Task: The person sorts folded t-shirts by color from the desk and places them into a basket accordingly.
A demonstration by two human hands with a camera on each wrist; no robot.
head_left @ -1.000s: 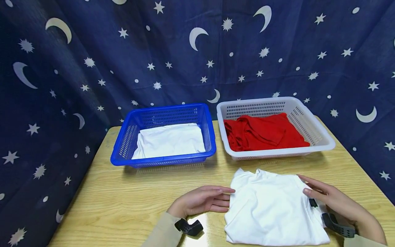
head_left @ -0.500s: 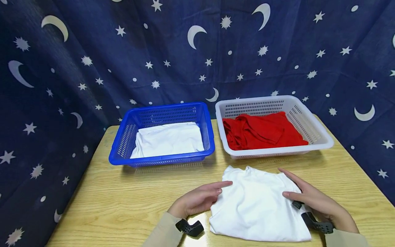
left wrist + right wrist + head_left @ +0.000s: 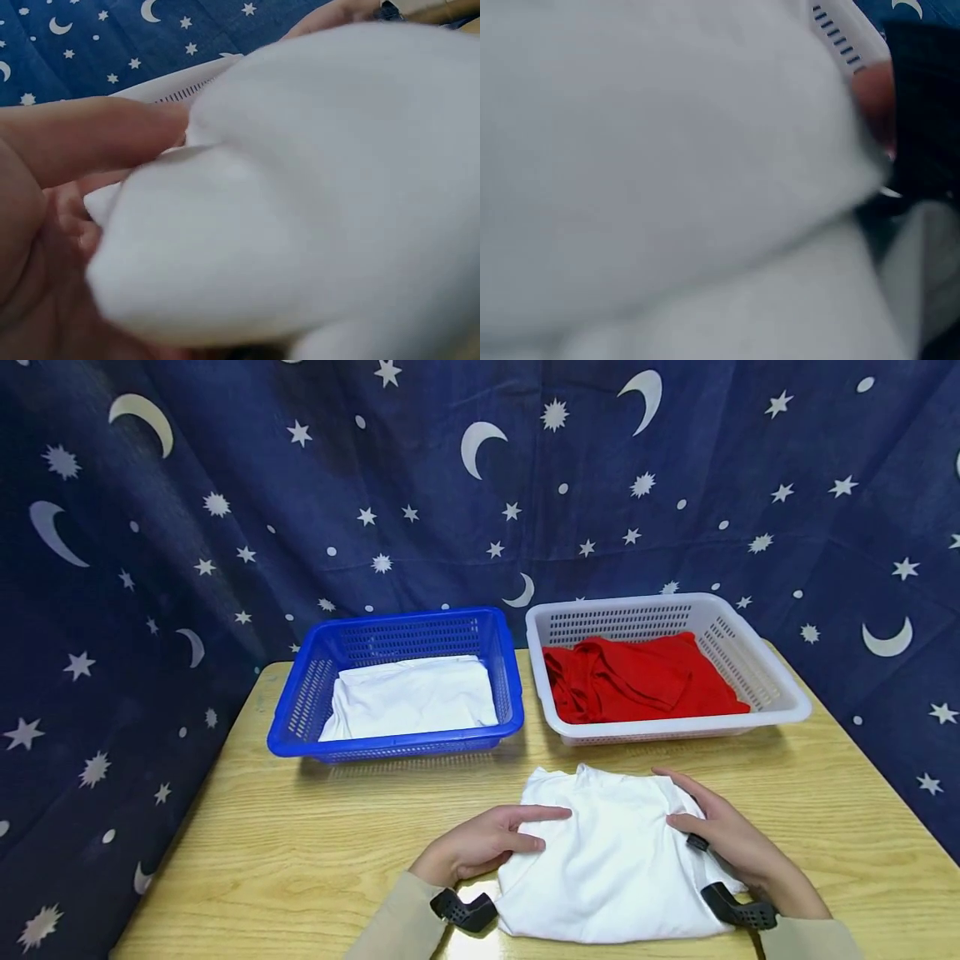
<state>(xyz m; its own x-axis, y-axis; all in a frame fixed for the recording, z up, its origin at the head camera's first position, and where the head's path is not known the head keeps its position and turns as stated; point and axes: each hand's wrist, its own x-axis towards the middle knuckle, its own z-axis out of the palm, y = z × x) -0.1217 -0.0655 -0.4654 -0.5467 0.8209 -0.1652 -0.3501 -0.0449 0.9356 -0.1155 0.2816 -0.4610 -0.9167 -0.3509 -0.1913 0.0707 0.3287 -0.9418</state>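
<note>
A folded white shirt (image 3: 607, 860) lies on the near right part of the table, its upper edge bumpy. At its left side, my left hand (image 3: 483, 845) holds the fabric. The left wrist view shows the thumb (image 3: 112, 135) on top of the cloth and curled fingers partly hidden beneath it. My right hand (image 3: 738, 843) grips the opposite side, thumb on the upper face and the other fingers round the far side edge. White fabric (image 3: 667, 150) fills most of the right wrist view, hiding nearly all of that hand.
Behind the shirt stands a white basket (image 3: 675, 727) with red cloth (image 3: 645, 681) inside. To its left, a blue basket (image 3: 390, 748) contains folded white cloth (image 3: 416, 697). A dark blue curtain (image 3: 420, 485) with moons and stars hangs behind the wooden table (image 3: 300, 843).
The white shirt has shifted left across the table, along with my right hand. My left hand has gone from beside the shirt's edge to holding it, index finger and thumb over the cloth.
</note>
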